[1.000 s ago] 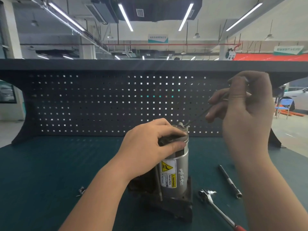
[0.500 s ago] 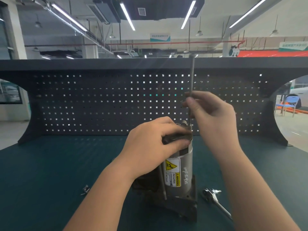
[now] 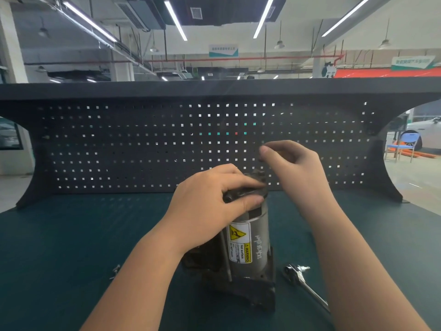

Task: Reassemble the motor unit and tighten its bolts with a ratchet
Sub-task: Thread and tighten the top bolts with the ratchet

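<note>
Motor (image 3: 250, 237) stands upright mid-bench on dark base. Left hand (image 3: 214, 199) grips its black top cap (image 3: 245, 193), covering most of it. Right hand (image 3: 293, 168) just above the cap, thumb and fingers pinched together; whatever's between them is blurred, can't tell. Ratchet (image 3: 300, 280) to motor's right, handle hidden under right forearm. Small metal bit (image 3: 116, 269) at left, unclear. Green bench mat (image 3: 59, 247), black pegboard (image 3: 119, 144), workshop w/ strip lights behind.

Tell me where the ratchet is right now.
The ratchet lies untouched on the green bench mat, just right of the motor unit base, its handle passing under the right forearm.
</note>
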The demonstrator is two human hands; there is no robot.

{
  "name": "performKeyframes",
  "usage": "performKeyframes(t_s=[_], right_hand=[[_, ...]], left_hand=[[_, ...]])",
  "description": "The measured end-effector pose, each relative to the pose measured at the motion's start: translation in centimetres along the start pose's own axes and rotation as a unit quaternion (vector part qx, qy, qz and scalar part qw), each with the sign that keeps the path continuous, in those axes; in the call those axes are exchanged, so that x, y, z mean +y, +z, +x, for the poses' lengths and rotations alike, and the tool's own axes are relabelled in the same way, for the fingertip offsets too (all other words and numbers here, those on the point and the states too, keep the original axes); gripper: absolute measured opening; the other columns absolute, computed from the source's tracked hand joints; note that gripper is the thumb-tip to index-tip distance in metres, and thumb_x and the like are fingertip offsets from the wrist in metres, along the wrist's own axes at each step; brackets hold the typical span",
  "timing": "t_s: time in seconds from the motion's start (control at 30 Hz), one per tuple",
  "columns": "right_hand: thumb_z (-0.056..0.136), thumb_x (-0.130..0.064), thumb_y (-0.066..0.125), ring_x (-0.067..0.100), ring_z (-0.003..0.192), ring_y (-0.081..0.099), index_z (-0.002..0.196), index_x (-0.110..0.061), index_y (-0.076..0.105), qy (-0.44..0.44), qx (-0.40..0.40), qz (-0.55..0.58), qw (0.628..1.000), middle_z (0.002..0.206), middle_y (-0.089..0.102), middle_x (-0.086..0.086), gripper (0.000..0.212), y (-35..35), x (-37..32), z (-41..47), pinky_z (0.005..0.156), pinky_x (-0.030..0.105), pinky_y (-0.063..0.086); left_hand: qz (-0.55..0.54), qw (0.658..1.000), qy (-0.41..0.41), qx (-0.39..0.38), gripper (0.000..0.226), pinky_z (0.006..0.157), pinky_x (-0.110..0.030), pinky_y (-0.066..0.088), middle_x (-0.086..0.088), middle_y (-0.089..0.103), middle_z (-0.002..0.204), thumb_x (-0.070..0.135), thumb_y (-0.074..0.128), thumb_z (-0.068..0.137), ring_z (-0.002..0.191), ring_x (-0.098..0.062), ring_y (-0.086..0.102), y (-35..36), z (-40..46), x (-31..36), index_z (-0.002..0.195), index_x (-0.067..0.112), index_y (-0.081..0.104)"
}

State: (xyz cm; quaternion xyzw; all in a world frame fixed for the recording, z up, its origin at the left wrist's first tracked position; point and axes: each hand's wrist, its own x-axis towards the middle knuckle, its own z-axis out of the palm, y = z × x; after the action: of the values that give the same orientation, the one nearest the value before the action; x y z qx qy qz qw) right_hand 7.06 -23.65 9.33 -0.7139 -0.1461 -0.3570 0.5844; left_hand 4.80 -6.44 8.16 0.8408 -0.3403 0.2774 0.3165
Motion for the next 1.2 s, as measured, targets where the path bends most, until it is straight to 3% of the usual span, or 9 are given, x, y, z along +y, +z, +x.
performKeyframes(t_s=[0.2,0.37,0.47,0.57,0.73,0.87,1.0,1.07,1.2], right_hand=[[0.087,-0.035,0.065,-0.003,0.078,0.066,0.085,-0.028,0.071,0.04,-0.057,-0.017,0.997,0.082,0.073,-0.011,0.009,-0.3,0.2,0.2,0.066,0.012,0.049],[0.087,-0.034,0.068,0.023,0.094,0.069,0.089,-0.024,0.073,0.111,-0.151,-0.007,0.982,0.092,0.074,0.003,0.011,-1.2,0.6,0.0,0.087,0.04,0.057],[0.087,-0.02,0.069,0.026,0.086,0.068,0.088,-0.021,0.073,0.124,-0.157,0.057,0.978,0.094,0.072,0.014,0.003,-1.1,0.7,-0.3,0.087,0.049,0.056],[0.088,-0.022,0.068,0.025,0.08,0.069,0.09,-0.017,0.072,0.128,-0.139,0.092,0.978,0.09,0.073,0.013,0.007,-1.1,1.3,-0.4,0.079,0.046,0.059],[0.091,0.002,0.045,0.015,0.083,0.071,0.099,-0.017,0.068,0.174,-0.204,0.042,0.962,0.087,0.076,-0.001,0.031,-3.1,3.9,-0.6,0.073,0.029,0.059],[0.078,0.005,0.061,0.009,0.073,0.068,0.084,-0.022,0.071,0.176,-0.348,-0.143,0.91,0.079,0.075,-0.004,0.029,-4.1,5.1,-1.6,0.068,0.024,0.058],[0.07,0.0,0.062,0.012,0.057,0.062,0.066,-0.016,0.069,0.152,-0.364,-0.223,0.891,0.062,0.069,0.004,0.018,-2.9,5.6,-1.9,0.059,0.027,0.054],[0.068,-0.004,0.062,0.009,0.053,0.062,0.066,-0.016,0.068,0.16,-0.377,-0.221,0.885,0.058,0.067,-0.001,0.013,-2.9,5.6,-1.7,0.055,0.021,0.05],[0.067,-0.012,0.066,0.008,0.054,0.064,0.073,-0.01,0.07,0.149,-0.393,-0.262,0.869,0.059,0.068,-0.003,0.007,-3.0,5.3,-1.3,0.057,0.023,0.055]], left_hand=[[-0.013,1.0,0.004,-0.003,0.028,0.079,-0.041,0.052,0.027,0.062,0.099,0.055,0.059,0.08,0.093,-0.001,0.061,-0.1,0.1,0.0,0.107,0.051,0.064],[-0.014,1.0,0.013,0.003,0.025,0.091,-0.04,0.05,0.028,0.066,0.099,0.051,0.063,0.08,0.098,0.002,0.061,-0.3,0.0,0.2,0.103,0.048,0.07],[0.033,0.999,0.02,-0.017,0.024,0.12,-0.035,0.012,0.038,0.061,0.108,0.06,0.062,0.08,0.108,0.014,0.053,-0.9,0.1,0.1,0.103,0.058,0.064],[0.032,0.996,-0.004,-0.08,0.042,0.115,-0.026,-0.006,0.058,0.044,0.111,0.054,0.07,0.077,0.117,0.028,0.036,-1.7,-0.1,-0.5,0.109,0.072,0.049],[-0.043,0.997,-0.022,-0.056,0.057,0.09,-0.001,0.036,0.045,0.054,0.113,0.024,0.08,0.074,0.113,0.02,0.047,-1.4,-0.2,-0.7,0.101,0.068,0.058],[-0.061,0.997,-0.018,-0.041,0.058,0.103,-0.017,0.039,0.04,0.06,0.11,0.014,0.08,0.074,0.111,0.016,0.052,-1.3,-0.1,-0.7,0.099,0.063,0.062],[-0.035,0.998,-0.01,-0.048,0.049,0.116,-0.023,0.009,0.042,0.06,0.109,0.013,0.078,0.075,0.114,0.019,0.049,-1.6,-0.1,-0.9,0.094,0.058,0.067],[-0.087,0.995,-0.02,-0.046,0.051,0.104,-0.002,0.022,0.037,0.064,0.108,0.003,0.076,0.076,0.11,0.017,0.054,-1.8,-0.2,-1.2,0.093,0.051,0.07],[-0.181,0.981,-0.046,-0.054,0.053,0.087,-0.004,0.044,0.027,0.068,0.111,-0.007,0.071,0.077,0.11,0.008,0.059,-1.8,-0.3,-1.5,0.093,0.044,0.075]])
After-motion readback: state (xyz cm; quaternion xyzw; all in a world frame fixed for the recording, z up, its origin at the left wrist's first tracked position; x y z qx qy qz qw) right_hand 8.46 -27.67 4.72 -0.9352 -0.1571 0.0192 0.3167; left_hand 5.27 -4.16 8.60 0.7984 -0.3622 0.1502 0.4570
